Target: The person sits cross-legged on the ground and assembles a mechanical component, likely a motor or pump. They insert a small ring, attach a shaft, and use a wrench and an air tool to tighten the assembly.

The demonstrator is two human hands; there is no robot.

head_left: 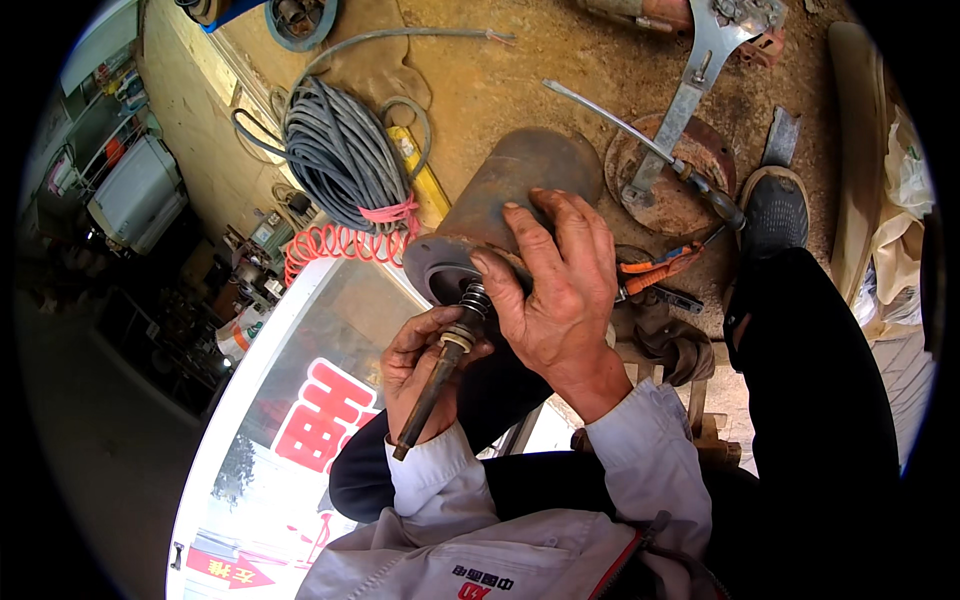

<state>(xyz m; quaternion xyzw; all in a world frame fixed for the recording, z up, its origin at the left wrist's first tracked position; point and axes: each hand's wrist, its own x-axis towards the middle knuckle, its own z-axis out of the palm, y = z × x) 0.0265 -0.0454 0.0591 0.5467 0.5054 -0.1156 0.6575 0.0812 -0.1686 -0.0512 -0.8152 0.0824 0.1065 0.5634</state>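
Observation:
A brown metal cylinder [515,185] lies with its open, flanged end [432,265] turned toward me. My right hand [560,290] grips its side, the fingers spread along the wall and the thumb close to the rim. At the opening, my left hand [425,365] is closed round a dark metal shaft [430,395]. A coil spring [476,298] and a pale collar sit on this shaft. The spring end reaches the mouth of the cylinder, while the shaft's other end points down toward my lap. How deep it goes inside is hidden.
Left of the cylinder lie a coil of grey cable [340,150], a yellow bar [420,175] and a red coiled hose [335,250]. To the right are a rusty disc [655,195], a curved metal rod [625,125], orange-handled pliers [660,265] and my shoe [775,215]. A glass panel [290,400] borders the left.

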